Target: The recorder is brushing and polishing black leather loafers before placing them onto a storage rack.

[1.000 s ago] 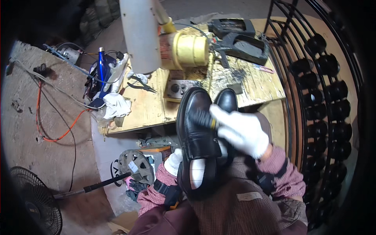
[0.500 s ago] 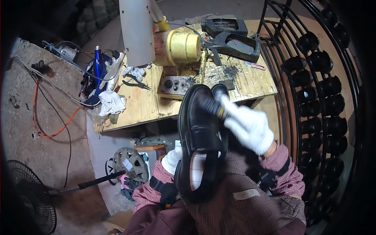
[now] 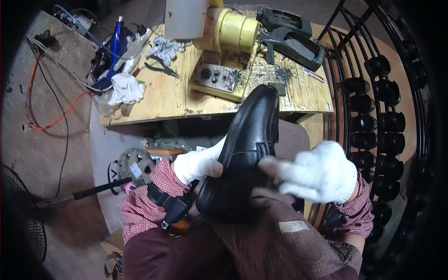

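Note:
A black leather slip-on shoe (image 3: 247, 144) stands over my lap, toe pointing away and its side turned up. My left hand (image 3: 199, 163), in a white knit glove with the thumb tip bare, grips it from the left near the heel. Its other fingers are mostly hidden behind the shoe. On the right, my gloved right hand (image 3: 319, 172) reaches toward the shoe's side, just below the strap. Its fingertips are smeared by motion, so whether they hold anything or touch the leather is unclear.
Ahead is a wooden bench (image 3: 154, 107) bearing a control box (image 3: 217, 77), a yellow machine (image 3: 233, 30), pliers (image 3: 162, 69) and black shoe-shaped frames (image 3: 296, 49). A rack of dark rounded items (image 3: 364, 123) stands right. A fan (image 3: 28, 210) is at lower left.
The shoe has rolled from opening-up onto its side. My right hand has come down from the toe to the shoe's side. The second shoe and the dark yellow-banded object by my right hand no longer show.

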A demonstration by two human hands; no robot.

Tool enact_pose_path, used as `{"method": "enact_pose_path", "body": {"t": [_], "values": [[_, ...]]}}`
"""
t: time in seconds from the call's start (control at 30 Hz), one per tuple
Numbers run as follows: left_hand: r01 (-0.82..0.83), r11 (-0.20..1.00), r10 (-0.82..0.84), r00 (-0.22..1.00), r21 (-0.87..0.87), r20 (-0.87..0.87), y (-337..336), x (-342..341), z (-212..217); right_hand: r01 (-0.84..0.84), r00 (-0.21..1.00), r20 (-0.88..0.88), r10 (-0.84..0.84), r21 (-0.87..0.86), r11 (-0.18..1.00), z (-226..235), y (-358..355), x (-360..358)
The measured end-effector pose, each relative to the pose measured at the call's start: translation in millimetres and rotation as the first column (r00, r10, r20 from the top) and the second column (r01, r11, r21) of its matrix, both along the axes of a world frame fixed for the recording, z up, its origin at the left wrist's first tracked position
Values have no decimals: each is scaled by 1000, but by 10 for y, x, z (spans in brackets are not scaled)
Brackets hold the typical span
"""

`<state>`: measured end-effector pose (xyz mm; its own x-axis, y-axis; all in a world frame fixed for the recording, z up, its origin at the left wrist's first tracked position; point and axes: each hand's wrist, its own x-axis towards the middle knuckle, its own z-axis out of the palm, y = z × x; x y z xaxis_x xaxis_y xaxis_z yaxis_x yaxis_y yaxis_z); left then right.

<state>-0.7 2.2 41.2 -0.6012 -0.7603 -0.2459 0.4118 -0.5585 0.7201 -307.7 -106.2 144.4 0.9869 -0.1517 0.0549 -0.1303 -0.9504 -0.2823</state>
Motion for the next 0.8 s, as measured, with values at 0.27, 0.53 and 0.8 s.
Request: {"method": "enact_pose_path", "body": {"t": [0.27,0.53,0.8], "values": [[103,993,-104,994,-54,-19,34,-55,-66,-30,997,-73,29,-7,1000,303,-43,301],[160,979,-129,965,-123,230,27,-52,-107,115,985,-131,-114,-5,993,357,-88,409],[-346,932,362,906,111,-221,343,97,-347,214,971,85,-222,86,973,-70,-344,227]]}}
